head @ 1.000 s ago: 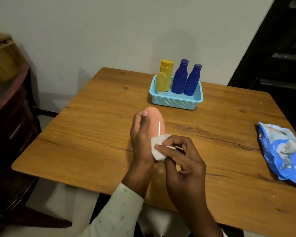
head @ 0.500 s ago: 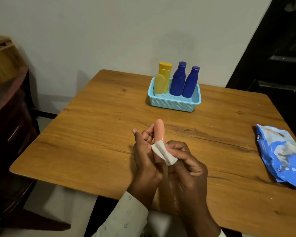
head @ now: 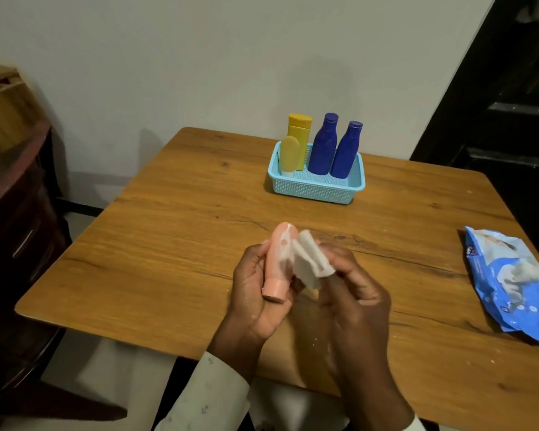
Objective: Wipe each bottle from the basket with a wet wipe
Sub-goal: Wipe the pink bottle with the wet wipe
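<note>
My left hand fingers partly hide the pink bottle, gripped cap-down at centre frame above the worktop; glossy, streaked. Right hand fingers pinch a folded wet wipe against it

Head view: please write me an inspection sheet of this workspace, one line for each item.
Surface: wooden table, with small white specks near the front edge.
Job's things: blue basket at the far side holds two yellow bottles and two blue bottles, all upright. Pink bottle is held above the table, cap toward the person. White wipe lies against its side.
Clutter: blue wipe pack at the table's right edge.
Grippers: left hand grips the pink bottle; right hand pinches the wipe.
Cables: nothing seen.
Surroundings: pale wall behind, dark wooden cabinet at left, dark furniture at right.
</note>
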